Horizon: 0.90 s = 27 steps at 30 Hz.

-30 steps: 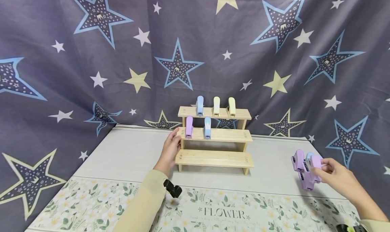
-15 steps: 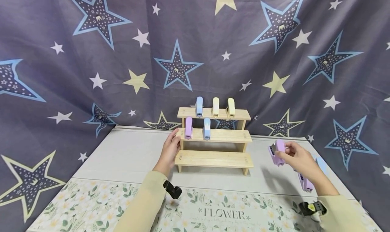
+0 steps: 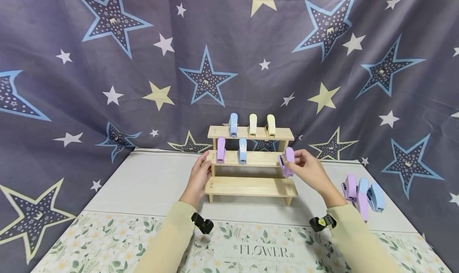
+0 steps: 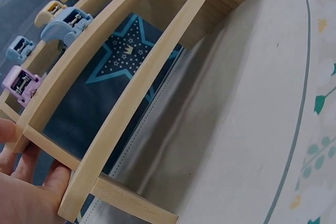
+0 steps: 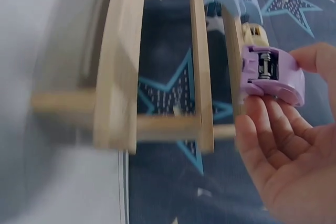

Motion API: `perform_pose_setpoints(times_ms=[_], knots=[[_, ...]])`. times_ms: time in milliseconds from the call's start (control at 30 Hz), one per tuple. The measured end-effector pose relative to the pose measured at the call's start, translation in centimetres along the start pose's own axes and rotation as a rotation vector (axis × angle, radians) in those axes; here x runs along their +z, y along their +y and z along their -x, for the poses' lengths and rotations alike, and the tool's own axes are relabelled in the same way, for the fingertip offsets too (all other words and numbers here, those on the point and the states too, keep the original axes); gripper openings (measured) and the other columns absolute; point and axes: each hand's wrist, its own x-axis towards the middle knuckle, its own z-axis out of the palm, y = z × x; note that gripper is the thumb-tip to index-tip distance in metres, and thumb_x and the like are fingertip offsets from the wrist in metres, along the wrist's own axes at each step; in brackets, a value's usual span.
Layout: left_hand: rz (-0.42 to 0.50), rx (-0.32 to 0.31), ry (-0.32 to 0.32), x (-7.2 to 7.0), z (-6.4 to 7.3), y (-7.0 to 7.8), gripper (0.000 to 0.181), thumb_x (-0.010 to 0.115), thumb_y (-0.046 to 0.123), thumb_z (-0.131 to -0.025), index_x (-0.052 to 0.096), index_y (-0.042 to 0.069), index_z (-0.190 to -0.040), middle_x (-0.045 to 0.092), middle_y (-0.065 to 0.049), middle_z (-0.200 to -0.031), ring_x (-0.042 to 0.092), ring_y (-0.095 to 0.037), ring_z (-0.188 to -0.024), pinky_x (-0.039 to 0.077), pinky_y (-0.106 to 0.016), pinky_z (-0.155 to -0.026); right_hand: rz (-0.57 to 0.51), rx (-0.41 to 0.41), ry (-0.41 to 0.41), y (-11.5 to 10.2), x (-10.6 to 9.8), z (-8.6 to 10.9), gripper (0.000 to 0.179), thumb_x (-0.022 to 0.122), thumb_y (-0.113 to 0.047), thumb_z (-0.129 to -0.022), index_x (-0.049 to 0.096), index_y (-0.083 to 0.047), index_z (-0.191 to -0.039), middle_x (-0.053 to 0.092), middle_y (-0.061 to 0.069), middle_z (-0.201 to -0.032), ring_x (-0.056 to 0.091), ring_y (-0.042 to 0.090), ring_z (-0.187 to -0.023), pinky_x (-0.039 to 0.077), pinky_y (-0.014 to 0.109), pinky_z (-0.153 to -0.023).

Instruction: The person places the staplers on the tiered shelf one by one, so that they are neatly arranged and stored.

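Note:
A three-step wooden display stand stands on the table. My left hand grips its left end at the middle step, with fingers behind the side piece in the left wrist view. My right hand pinches a purple stapler between thumb and fingers, at the right end of the middle step. On that step sit another purple stapler and a blue stapler. The top step bears a blue stapler and two yellow staplers.
At the right of the table lies a cluster of purple staplers and blue staplers. A star-patterned curtain hangs behind the stand. A floral cloth strip covers the table's front.
My right hand has lifted a purple stapler from the cluster at the right and carried it left to the stand. My left hand has stayed on the stand's left end.

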Motion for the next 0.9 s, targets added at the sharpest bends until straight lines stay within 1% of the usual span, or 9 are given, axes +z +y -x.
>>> perform_pose_setpoints(times_ms=[133,267,467,600,633,800,900], knots=[[-0.008,-0.005,-0.003,0.1,-0.1,0.1,0.054,0.043,0.012,-0.105,0.031,0.011,-0.158,0.024,-0.016,-0.162,0.029,-0.034,-0.146,0.021,-0.044,-0.121,-0.021,0.015,0.032,-0.9,1.6,-1.1,0.038,0.072,-0.025,-0.092,0.059,-0.001,-0.119,0.068,0.009,-0.093,0.061,0.019,-0.084,0.050,0.024,-0.071],[-0.011,-0.010,-0.006,0.0,-0.2,0.1,0.054,0.043,0.012,-0.105,0.031,0.011,-0.158,0.024,-0.015,-0.163,0.028,-0.034,-0.146,0.021,-0.044,-0.121,-0.068,0.030,0.050,-1.5,2.9,-1.9,0.038,0.073,-0.026,-0.091,0.059,-0.003,-0.117,0.067,0.009,-0.094,0.060,0.019,-0.085,0.050,0.023,-0.070],[0.000,-0.005,-0.001,-0.2,-0.3,0.1,0.055,0.044,0.011,-0.105,0.030,0.010,-0.158,0.024,-0.015,-0.162,0.029,-0.034,-0.146,0.020,-0.044,-0.121,-0.137,0.031,0.072,-1.9,4.7,-3.1,0.039,0.076,-0.028,-0.090,0.060,-0.003,-0.115,0.066,0.009,-0.094,0.060,0.017,-0.083,0.049,0.020,-0.069],[0.000,-0.013,-0.011,-0.1,-0.2,0.0,0.055,0.043,0.012,-0.105,0.030,0.011,-0.158,0.023,-0.016,-0.162,0.028,-0.034,-0.146,0.020,-0.045,-0.121,-0.169,0.056,0.084,-2.0,5.5,-3.5,0.038,0.077,-0.028,-0.090,0.062,-0.003,-0.114,0.066,0.008,-0.095,0.059,0.017,-0.083,0.048,0.021,-0.070],[-0.002,-0.016,-0.016,0.0,0.0,0.4,0.055,0.043,0.011,-0.105,0.029,0.010,-0.158,0.023,-0.017,-0.163,0.027,-0.035,-0.146,0.020,-0.045,-0.121,-0.171,0.063,0.083,-2.0,5.6,-3.5,0.039,0.077,-0.029,-0.090,0.062,-0.003,-0.115,0.066,0.008,-0.095,0.059,0.018,-0.084,0.048,0.022,-0.070],[-0.010,-0.017,0.000,-0.1,0.1,0.4,0.055,0.044,0.012,-0.105,0.031,0.011,-0.158,0.025,-0.015,-0.162,0.030,-0.033,-0.145,0.022,-0.044,-0.121,-0.147,0.101,0.056,-1.9,6.0,-4.2,0.042,0.076,-0.034,-0.090,0.063,-0.004,-0.117,0.066,0.007,-0.096,0.060,0.020,-0.087,0.049,0.027,-0.073],[-0.013,-0.007,0.008,-0.1,-0.1,0.0,0.055,0.044,0.012,-0.104,0.032,0.012,-0.158,0.026,-0.015,-0.161,0.031,-0.033,-0.145,0.023,-0.044,-0.120,-0.130,0.119,0.031,-1.9,6.2,-4.7,0.043,0.075,-0.035,-0.089,0.063,-0.005,-0.118,0.067,0.007,-0.097,0.060,0.019,-0.087,0.050,0.029,-0.073]])
